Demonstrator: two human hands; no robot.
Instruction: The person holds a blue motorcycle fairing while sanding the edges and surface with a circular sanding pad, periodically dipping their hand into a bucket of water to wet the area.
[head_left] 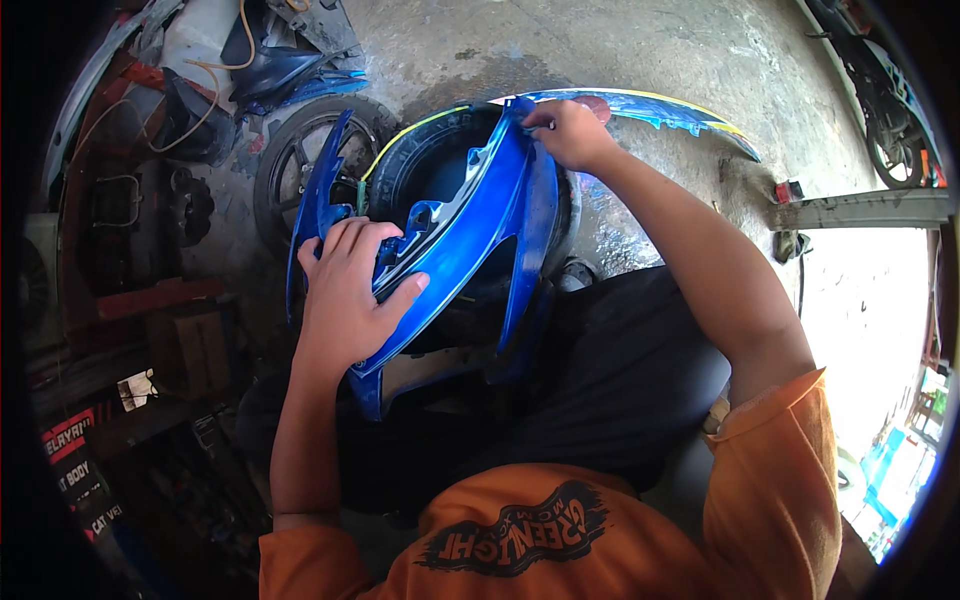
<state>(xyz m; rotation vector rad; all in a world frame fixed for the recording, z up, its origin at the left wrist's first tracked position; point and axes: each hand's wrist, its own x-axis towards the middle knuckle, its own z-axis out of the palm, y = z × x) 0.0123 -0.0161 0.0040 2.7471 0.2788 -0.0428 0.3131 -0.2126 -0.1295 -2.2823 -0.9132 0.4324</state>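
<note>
A glossy blue motorcycle fairing panel [455, 262] lies slantwise in front of me, its far end toward the right. My left hand [350, 285] grips its near left edge, thumb on the blue face and fingers over the dark, notched side. At the far tip, my right hand [570, 135] has its fingers curled and pinched against the panel; whatever is between them is hidden. A second narrow blue piece [535, 230] runs along the panel's right side. Underneath, a black tyre [400, 165] shows.
Left of the tyre stand another blue panel [322, 190] and a spoked wheel [275, 190]. A long blue-and-yellow panel [650, 107] lies on the concrete floor [640, 45] beyond. Dark parts and a hose [215, 67] crowd the left; a motorcycle [890, 130] stands far right.
</note>
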